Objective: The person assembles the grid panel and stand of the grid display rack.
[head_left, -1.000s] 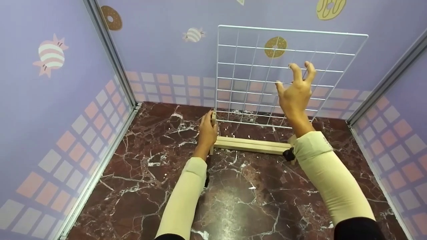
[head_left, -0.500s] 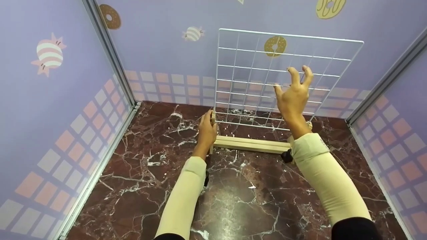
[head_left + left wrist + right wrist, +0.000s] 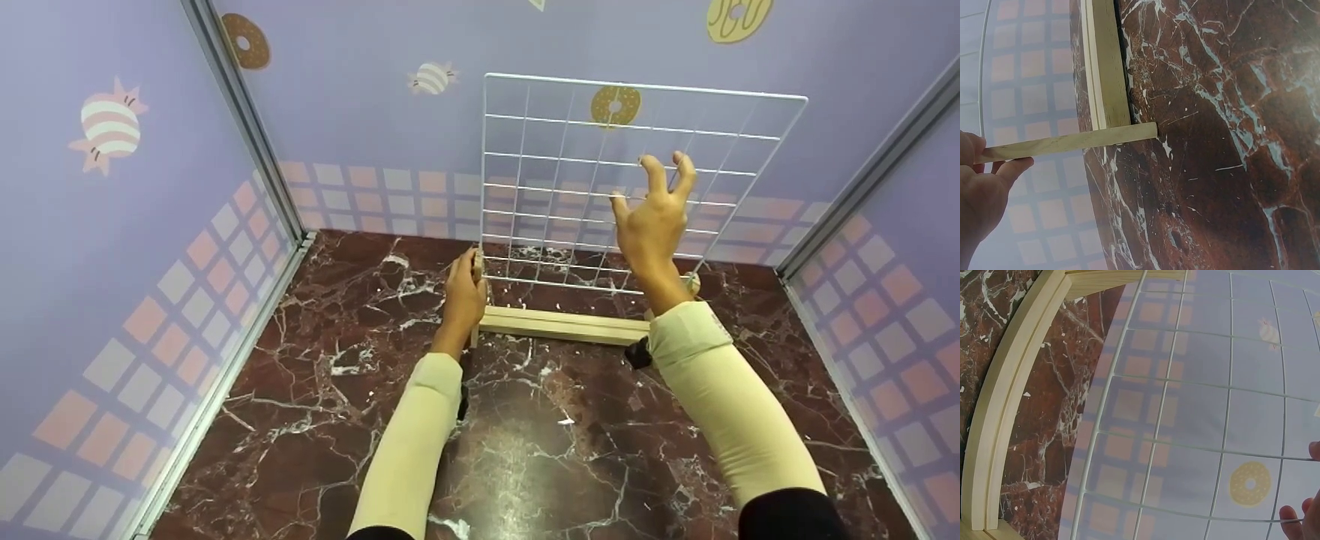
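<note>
side piece (image 3: 1072,142) in left grip (image 3: 463,294), crossbar (image 3: 562,325) running right from below left grip toward right wrist, wire grid (image 3: 560,159) right of left grip, right grip (image 3: 654,221) at grid's right half, back wall (image 3: 375,120) beyond both grips, tabletop (image 3: 315,390) beneath

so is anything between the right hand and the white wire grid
No, nothing visible: the right hand has its fingertips at the white wire grid, and the wooden bar lies lower in the head view.
</note>
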A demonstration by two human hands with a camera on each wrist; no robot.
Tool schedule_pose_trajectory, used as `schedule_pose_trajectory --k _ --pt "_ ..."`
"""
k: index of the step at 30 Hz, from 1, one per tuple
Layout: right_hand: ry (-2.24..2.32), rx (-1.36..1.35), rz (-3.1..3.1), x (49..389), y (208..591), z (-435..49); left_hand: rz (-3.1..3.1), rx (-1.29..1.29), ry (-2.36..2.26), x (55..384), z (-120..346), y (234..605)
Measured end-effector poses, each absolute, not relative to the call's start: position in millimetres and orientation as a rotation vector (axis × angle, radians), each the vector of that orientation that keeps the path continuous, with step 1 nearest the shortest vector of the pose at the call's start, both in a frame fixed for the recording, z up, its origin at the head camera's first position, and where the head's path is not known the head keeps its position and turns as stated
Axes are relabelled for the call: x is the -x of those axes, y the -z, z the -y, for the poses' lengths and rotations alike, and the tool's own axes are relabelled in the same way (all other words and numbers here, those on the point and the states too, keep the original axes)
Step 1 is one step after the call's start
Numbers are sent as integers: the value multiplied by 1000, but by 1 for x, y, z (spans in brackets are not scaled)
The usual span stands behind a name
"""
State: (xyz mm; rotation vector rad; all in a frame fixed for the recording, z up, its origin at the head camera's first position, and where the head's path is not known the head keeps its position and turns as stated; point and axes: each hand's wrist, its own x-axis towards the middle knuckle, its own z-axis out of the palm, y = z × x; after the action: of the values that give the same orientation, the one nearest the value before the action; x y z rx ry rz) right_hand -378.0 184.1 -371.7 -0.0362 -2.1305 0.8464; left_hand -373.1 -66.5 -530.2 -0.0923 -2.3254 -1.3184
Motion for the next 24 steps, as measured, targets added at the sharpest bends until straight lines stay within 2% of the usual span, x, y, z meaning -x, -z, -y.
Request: schedule_pose_trajectory --k 24 --pt "-878 52 2153 378 385 -188 2343 88 1314 375 66 533"
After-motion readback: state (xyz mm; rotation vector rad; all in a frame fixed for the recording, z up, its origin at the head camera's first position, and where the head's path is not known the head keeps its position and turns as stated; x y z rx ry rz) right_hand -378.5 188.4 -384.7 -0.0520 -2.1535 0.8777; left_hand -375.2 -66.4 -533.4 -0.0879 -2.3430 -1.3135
